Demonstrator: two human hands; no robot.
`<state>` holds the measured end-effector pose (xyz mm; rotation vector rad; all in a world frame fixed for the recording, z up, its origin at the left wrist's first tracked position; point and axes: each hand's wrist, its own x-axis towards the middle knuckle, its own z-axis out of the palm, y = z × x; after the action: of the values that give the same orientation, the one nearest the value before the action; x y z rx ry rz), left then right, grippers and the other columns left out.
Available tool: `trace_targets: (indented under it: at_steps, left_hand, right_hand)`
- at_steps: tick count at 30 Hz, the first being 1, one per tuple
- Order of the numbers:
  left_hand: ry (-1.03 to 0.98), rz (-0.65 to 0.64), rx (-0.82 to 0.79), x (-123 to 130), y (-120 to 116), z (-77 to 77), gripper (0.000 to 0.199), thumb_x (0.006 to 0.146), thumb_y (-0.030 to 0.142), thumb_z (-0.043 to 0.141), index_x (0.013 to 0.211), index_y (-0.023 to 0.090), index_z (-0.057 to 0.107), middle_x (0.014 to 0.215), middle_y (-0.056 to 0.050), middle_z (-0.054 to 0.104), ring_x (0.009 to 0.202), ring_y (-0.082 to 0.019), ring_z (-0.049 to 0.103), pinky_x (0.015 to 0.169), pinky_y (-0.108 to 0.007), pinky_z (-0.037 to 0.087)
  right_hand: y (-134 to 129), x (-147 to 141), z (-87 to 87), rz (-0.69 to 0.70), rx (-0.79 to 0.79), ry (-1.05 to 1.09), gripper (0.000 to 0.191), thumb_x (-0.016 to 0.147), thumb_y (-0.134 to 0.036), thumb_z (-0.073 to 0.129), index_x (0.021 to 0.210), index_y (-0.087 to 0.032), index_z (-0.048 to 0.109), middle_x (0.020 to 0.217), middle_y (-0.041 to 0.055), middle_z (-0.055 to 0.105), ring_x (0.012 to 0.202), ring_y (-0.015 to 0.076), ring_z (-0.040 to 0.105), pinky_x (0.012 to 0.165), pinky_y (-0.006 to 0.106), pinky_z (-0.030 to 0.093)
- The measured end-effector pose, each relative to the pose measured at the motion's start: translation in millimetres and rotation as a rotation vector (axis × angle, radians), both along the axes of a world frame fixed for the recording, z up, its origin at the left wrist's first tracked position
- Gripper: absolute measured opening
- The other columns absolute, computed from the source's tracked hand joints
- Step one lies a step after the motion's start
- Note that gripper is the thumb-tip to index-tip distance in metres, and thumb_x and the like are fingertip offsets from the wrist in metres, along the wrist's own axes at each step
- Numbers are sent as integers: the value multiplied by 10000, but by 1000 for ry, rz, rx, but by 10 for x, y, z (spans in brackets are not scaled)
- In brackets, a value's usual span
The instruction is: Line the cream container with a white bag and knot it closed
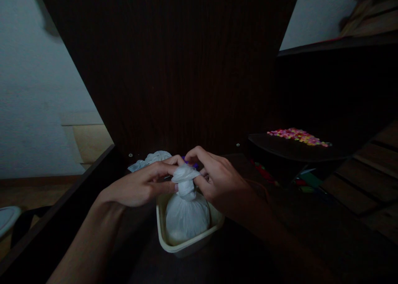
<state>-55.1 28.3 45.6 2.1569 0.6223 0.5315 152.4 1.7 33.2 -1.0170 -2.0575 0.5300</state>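
Note:
A full white plastic bag (188, 218) sits in a pale, cream-coloured plastic tub (174, 248), its neck twisted into a knot. My left hand (139, 185) pinches the knot from the left, thumb at its lower side and fingers over the top. From the right, my right hand (214, 174) grips the other side of the knot, with its index finger bent above it. What the bag contains is hidden by the cloudy plastic. Behind the hands lies a crumpled whitish plastic bag (152, 158), and a bit of something purple (194, 164) shows between the fingers.
A dark wooden panel (180, 68) rises behind the dark surface, with a raised edge (62, 205) on the left. To the right, a dark shelf (280, 150) bears a pile of small pink and yellow pieces (300, 137). A pale round object (8, 218) stands low at far left.

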Motion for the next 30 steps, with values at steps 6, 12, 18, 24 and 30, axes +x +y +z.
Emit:
trace_targets:
  at_steps: [6,12,18,24,30]
  left_hand:
    - [-35,28,-77,43,-32,32,92,909,193,671,935,164,755,1010,-51,678,910,-186,619,808,-265,499]
    - [-193,186,-103,25,-29,-57,232,889,251,717,1062,190,575,986,-31,633,917,-191,642,759,-275,521]
    - [-167,196,95,48,-32,7,79,912,222,661,953,156,646,1068,-71,641,914,-179,638,798,-281,525]
    - [-129,186,160,51,-44,64,77,900,194,658,944,159,712,1020,-71,685,916,-185,657,787,-267,539]
    - [-148,226,169,58,-30,18,53,875,183,668,884,157,713,953,-50,684,837,-156,661,726,-233,536]
  right_hand:
    - [-42,19,35,8,42,76,332,739,23,530,972,-212,559,943,-23,613,820,126,574,747,259,417]
    - [-46,57,36,89,-48,103,342,751,-38,575,1029,-236,562,1009,-18,624,924,151,610,788,280,444]
    - [-5,70,49,135,-244,217,361,717,-133,670,1021,-234,503,939,-11,646,825,161,651,674,266,476]
    - [69,112,20,209,-388,238,416,714,-124,659,1078,-230,488,834,-21,693,789,171,672,644,258,480]
    - [74,132,37,283,-503,258,344,728,-128,641,1049,-203,542,845,-2,718,760,167,673,616,242,477]
